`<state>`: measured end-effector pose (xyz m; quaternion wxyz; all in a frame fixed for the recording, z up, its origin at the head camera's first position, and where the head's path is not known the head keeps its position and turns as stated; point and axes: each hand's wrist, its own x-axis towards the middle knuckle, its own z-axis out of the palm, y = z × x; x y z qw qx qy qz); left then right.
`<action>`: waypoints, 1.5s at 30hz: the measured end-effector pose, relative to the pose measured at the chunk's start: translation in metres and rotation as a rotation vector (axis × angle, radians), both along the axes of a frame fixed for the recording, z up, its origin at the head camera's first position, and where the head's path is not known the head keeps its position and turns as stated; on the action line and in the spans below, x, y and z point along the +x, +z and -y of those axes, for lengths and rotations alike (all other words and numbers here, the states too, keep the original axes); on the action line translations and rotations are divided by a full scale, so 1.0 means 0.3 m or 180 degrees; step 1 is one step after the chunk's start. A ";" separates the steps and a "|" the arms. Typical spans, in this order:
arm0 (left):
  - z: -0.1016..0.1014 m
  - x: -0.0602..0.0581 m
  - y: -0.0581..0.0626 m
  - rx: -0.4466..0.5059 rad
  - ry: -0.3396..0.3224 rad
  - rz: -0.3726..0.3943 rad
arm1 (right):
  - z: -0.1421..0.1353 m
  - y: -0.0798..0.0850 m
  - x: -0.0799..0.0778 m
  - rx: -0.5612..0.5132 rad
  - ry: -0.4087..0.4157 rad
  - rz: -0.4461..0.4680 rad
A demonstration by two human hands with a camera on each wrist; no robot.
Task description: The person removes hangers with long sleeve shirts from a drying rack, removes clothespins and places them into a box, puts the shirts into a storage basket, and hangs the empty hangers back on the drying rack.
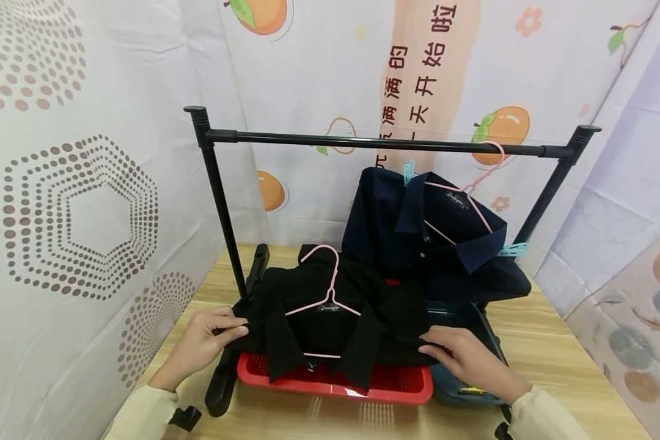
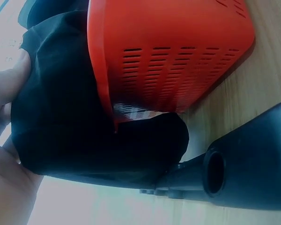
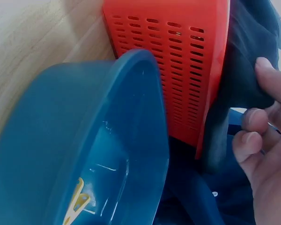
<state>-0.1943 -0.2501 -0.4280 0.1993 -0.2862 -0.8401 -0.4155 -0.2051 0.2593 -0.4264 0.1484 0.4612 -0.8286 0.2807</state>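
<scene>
A black collared shirt (image 1: 398,321) lies spread over a red slotted basket (image 1: 286,384), its collar toward me. Inside its neck is a pink hanger (image 1: 330,295), the hook pointing away from me. My left hand (image 1: 200,342) pinches the shirt's left side between thumb and fingers; the left wrist view shows the black cloth (image 2: 61,93) hanging from the thumb across the basket wall. On the other side, my right hand (image 1: 464,353) pinches the shirt's edge, and in the right wrist view the thumb presses on the dark cloth (image 3: 246,70).
A black rack with a crossbar (image 1: 363,142) stands behind. From it a navy shirt (image 1: 382,220) hangs on a pink hanger (image 1: 475,183), with light-blue clothespins (image 1: 514,249) at its shoulders. Right of the basket stands a blue basin (image 3: 98,108) with a yellow clothespin (image 3: 77,206) inside.
</scene>
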 end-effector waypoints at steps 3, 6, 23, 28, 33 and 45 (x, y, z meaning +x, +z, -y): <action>-0.016 -0.004 0.006 -0.0088 -0.0080 -0.0121 | -0.006 0.007 -0.002 -0.0084 -0.0104 -0.0241; -0.046 -0.011 0.022 -0.0277 -0.0088 -0.0305 | -0.017 0.018 -0.002 -0.0146 -0.0271 -0.0425; -0.176 -0.047 0.108 -0.0645 -0.0181 -0.0837 | 0.038 0.050 0.021 -0.0120 -0.0313 -0.0497; -0.224 -0.062 0.142 -0.0709 -0.0361 -0.0895 | 0.066 0.060 0.024 0.0051 -0.0282 -0.0532; -0.271 -0.072 0.178 -0.0680 -0.0411 -0.0978 | 0.086 0.074 0.018 0.0097 -0.0284 -0.0678; -0.269 -0.073 0.216 -0.0200 -0.0504 -0.0812 | 0.104 0.082 0.004 -0.0185 -0.0230 -0.0663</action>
